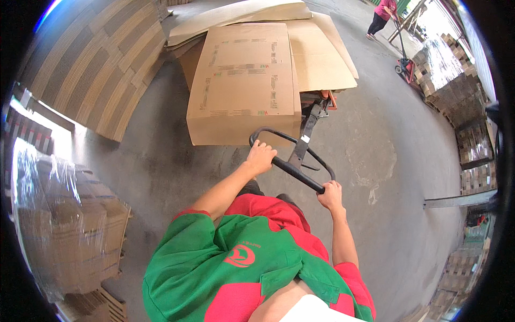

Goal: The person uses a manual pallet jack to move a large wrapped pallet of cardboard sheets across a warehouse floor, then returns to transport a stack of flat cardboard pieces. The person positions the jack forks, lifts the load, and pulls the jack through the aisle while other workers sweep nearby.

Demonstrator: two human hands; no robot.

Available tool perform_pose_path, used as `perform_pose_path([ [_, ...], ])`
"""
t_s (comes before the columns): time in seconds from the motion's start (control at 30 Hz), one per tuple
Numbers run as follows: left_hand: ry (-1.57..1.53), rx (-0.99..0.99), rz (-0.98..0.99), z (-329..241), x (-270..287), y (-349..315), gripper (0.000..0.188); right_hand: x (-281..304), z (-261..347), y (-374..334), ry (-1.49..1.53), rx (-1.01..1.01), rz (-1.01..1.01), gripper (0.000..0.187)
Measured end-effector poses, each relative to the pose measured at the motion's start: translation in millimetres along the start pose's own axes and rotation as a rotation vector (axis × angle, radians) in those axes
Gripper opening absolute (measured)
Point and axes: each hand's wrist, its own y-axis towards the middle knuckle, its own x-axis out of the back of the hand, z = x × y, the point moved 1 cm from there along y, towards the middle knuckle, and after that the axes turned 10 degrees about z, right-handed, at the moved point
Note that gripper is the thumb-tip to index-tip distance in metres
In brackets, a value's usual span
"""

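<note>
Both my hands grip the black loop handle (296, 173) of a pallet jack. My left hand (262, 156) is wrapped round the handle's left corner, and my right hand (330, 195) closes on its right end. From the handle a dark shaft (308, 129) runs forward to the jack's orange-red body (332, 101), mostly hidden by its load. On the jack lies a large flat brown cardboard sheet (244, 75) with printed marks, its near end bent down. More loose cardboard sheets (322, 53) lie beneath and behind it, sticking out to the right.
Tall stacks of cardboard (102, 59) stand at the far left, and a plastic-wrapped stack (70, 214) is at the near left. Wrapped pallets (456, 80) line the right side. At the far right a person (383, 16) holds another pallet jack (406, 67). Grey concrete floor (370, 145) lies between.
</note>
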Motion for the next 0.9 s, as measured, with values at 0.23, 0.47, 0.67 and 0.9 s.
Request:
perform_pose_path([
  [0.23,-0.026,0.118,-0.145,-125.3,-53.9,8.0,0.032,-27.4,-128.4,-22.0,-0.001,0.187,-0.082,0.018],
  [0.47,-0.012,0.182,-0.149,-184.1,-97.7,25.3,0.029,-60.7,-208.5,-14.3,-0.067,0.336,-0.058,0.020],
  [0.67,0.005,0.204,-0.296,-233.8,-103.0,35.2,0.022,-52.3,-255.0,-16.9,-0.130,0.514,-0.071,0.025],
  [0.9,0.021,0.208,-0.429,-285.6,-97.9,-14.9,0.021,-24.8,-252.8,-86.1,-0.048,0.609,0.138,0.040],
])
